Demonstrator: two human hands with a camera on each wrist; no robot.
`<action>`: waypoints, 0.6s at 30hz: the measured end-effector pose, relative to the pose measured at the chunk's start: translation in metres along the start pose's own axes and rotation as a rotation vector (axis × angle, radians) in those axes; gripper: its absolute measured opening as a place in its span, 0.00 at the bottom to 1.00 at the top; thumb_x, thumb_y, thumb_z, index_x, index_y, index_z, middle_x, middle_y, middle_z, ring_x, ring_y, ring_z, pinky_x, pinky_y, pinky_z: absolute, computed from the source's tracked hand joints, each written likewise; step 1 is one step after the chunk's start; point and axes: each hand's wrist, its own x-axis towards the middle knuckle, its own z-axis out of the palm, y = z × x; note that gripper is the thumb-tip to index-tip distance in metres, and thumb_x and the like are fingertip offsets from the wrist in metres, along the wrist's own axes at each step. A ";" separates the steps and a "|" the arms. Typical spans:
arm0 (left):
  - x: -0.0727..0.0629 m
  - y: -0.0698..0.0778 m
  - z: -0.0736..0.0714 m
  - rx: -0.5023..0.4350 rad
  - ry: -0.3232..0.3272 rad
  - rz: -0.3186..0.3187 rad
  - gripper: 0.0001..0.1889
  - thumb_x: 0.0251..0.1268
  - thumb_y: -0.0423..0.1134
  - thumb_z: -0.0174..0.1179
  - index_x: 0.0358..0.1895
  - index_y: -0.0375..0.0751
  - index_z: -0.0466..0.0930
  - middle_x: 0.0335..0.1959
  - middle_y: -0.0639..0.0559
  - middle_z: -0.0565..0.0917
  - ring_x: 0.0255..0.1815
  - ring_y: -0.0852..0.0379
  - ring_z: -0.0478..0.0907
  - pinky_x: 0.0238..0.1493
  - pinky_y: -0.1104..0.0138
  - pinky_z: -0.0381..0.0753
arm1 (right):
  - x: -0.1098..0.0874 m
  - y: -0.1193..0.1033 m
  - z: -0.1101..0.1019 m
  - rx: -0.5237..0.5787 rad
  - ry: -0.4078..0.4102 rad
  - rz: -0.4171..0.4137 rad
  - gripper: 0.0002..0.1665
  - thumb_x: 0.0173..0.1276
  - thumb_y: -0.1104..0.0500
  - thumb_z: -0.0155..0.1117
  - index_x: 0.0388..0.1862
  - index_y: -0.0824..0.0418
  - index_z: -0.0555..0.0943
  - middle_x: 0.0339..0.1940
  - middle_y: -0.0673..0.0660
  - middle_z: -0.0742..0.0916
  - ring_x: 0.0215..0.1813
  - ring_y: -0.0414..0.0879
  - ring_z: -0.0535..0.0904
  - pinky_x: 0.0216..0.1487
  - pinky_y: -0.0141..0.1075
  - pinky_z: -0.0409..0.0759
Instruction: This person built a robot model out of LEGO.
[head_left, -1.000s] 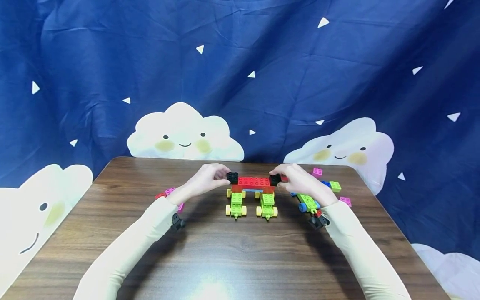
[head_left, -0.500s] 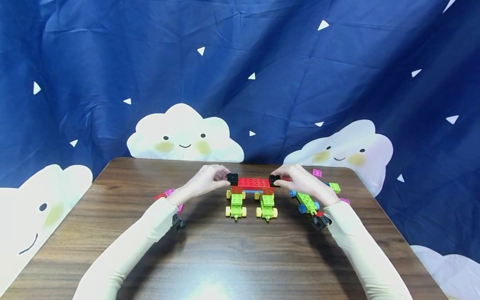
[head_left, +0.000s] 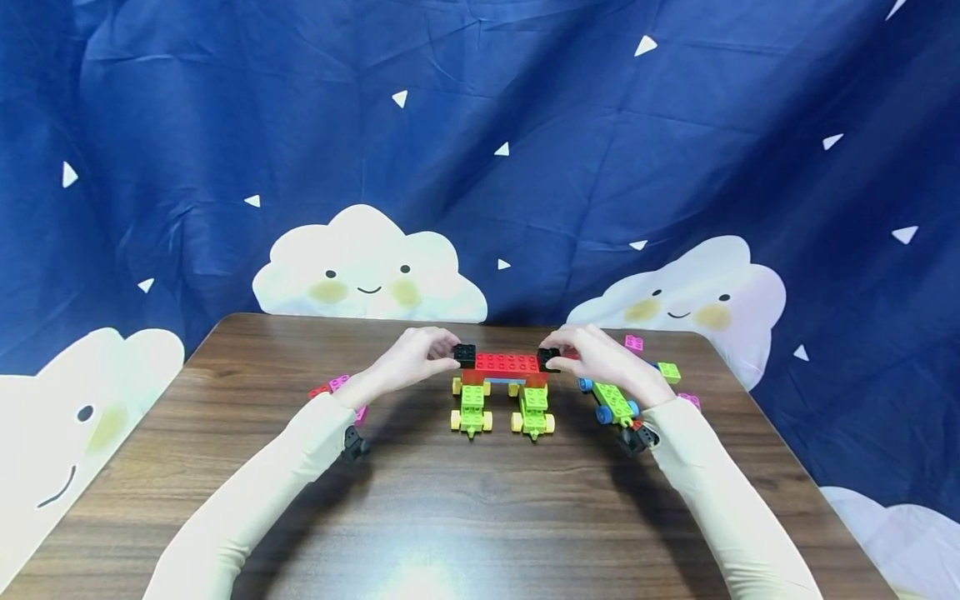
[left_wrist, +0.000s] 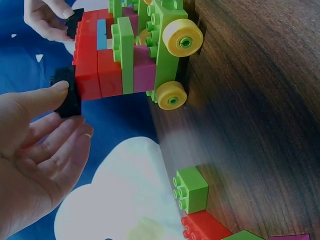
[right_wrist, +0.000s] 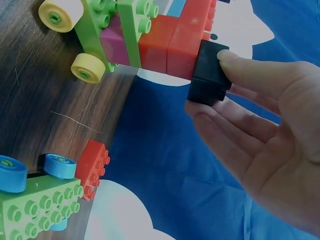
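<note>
In the head view a toy-brick build stands mid-table: two green wheeled bases (head_left: pixel 472 398) with yellow wheels carry stacked bricks, topped by a long red brick (head_left: pixel 507 363). My left hand (head_left: pixel 417 357) pinches a black brick (left_wrist: pixel 68 92) between thumb and fingers at the left end of the red top. At the other end my right hand (head_left: pixel 598 360) pinches a second black brick (right_wrist: pixel 209 73). Both black bricks sit right at the red brick's ends. Purple bricks (left_wrist: pixel 144 70) and a green plate (right_wrist: pixel 131 34) show in the stack under the red ones.
Right of the build lies a green wheeled base (head_left: pixel 613 403) with blue wheels, near a red brick (right_wrist: pixel 91 169). Pink bricks (head_left: pixel 634 342) and a green one (head_left: pixel 669 372) lie farther right. More bricks sit behind my left wrist, including a green brick (left_wrist: pixel 192 189). A blue curtain hangs behind the table.
The right thumb and fingers have shifted slightly on their black brick, so more of it shows. The left hand and the build stay in place.
</note>
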 end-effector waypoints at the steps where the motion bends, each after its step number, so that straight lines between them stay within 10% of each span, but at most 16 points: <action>1: 0.000 0.000 0.000 0.003 0.002 0.001 0.16 0.62 0.38 0.68 0.50 0.34 0.82 0.43 0.40 0.88 0.42 0.51 0.86 0.47 0.61 0.86 | 0.000 0.000 0.000 -0.006 -0.002 0.003 0.16 0.66 0.60 0.68 0.51 0.66 0.84 0.47 0.61 0.89 0.46 0.55 0.84 0.48 0.50 0.82; 18: 0.000 0.003 -0.001 0.049 0.009 0.005 0.15 0.62 0.37 0.68 0.50 0.33 0.82 0.41 0.43 0.89 0.41 0.52 0.86 0.46 0.63 0.86 | 0.001 0.000 0.000 -0.006 -0.016 0.034 0.16 0.66 0.58 0.68 0.50 0.65 0.85 0.46 0.59 0.90 0.45 0.51 0.83 0.49 0.48 0.82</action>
